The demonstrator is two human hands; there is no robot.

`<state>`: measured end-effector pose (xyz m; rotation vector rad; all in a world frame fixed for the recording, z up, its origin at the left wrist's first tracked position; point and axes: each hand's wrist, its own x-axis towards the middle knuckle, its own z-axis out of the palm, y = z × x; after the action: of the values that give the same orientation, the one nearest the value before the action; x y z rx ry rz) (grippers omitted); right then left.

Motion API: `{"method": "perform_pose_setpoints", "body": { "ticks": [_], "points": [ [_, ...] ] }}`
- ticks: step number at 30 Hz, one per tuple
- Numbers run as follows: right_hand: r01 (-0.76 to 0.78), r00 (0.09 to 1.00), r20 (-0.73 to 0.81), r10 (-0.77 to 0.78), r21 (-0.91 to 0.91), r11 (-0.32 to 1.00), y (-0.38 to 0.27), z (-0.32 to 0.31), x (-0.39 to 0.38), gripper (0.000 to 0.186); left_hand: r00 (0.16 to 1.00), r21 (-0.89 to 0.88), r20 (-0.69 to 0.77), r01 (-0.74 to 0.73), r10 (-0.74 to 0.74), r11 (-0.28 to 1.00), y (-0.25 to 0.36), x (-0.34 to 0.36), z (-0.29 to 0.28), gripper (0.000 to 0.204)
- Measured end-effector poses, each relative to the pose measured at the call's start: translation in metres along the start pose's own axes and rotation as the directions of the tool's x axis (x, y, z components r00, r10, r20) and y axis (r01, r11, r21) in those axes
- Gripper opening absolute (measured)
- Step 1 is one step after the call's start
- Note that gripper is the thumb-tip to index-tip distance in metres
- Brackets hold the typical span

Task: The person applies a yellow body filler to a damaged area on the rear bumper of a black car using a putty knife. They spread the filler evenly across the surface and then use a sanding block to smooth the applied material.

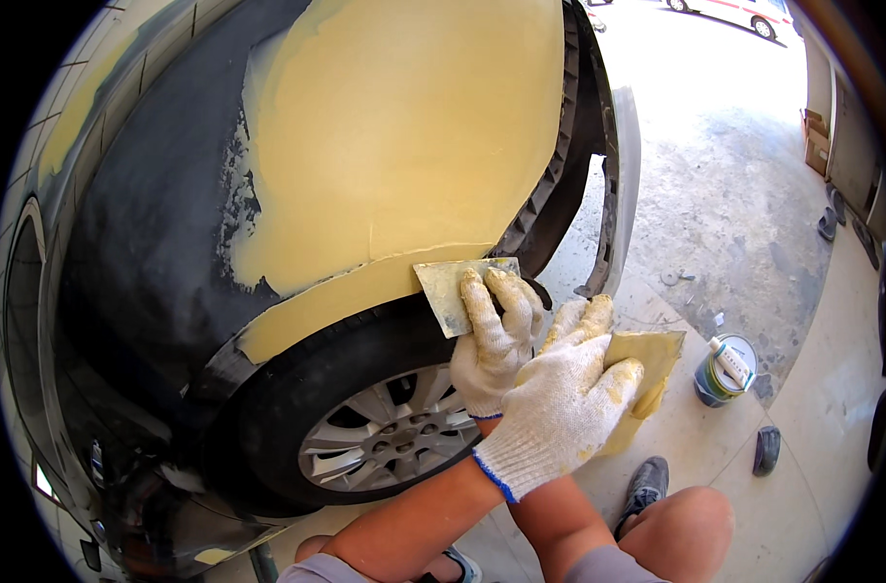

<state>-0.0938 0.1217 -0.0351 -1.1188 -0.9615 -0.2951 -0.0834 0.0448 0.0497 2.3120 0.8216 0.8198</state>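
My forearms cross, the left one in front of the right. My right hand (499, 335), in a white knit glove, grips a flat, putty-smeared spreader (445, 296). The spreader's edge lies at the yellow putty (404, 277) on the car fender's lip, just above the wheel arch. Gloved too, my left hand (564, 408) holds a yellow, putty-coated board (662, 364) with a lump of putty on it. Yellow smears mark the fingers of both gloves. Smooth yellow filler (404, 136) covers most of the fender, with dark primer (152, 204) left of it.
Below my hands is the tyre (268, 437) with its silver alloy wheel (390, 437). A can (720, 374) with a white tube (732, 361) on top stands on the floor to the right, near a dark oval object (766, 452). Cardboard boxes (816, 141) sit by the wall.
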Motion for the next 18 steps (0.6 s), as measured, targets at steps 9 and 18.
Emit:
{"method": "perform_pose_setpoints", "body": {
  "ticks": [9,18],
  "points": [
    [0.003,1.000,0.001,-0.003,0.055,0.998,-0.001,0.012,-0.007,0.069,1.000,-0.024,-0.027,0.003,-0.004,1.000,0.002,-0.002,0.000,0.035],
    [0.106,0.991,-0.093,-0.099,0.071,0.992,-0.006,0.016,-0.002,0.069,1.000,-0.041,-0.024,0.001,-0.002,0.999,0.003,-0.002,-0.002,0.033]
  ]
}}
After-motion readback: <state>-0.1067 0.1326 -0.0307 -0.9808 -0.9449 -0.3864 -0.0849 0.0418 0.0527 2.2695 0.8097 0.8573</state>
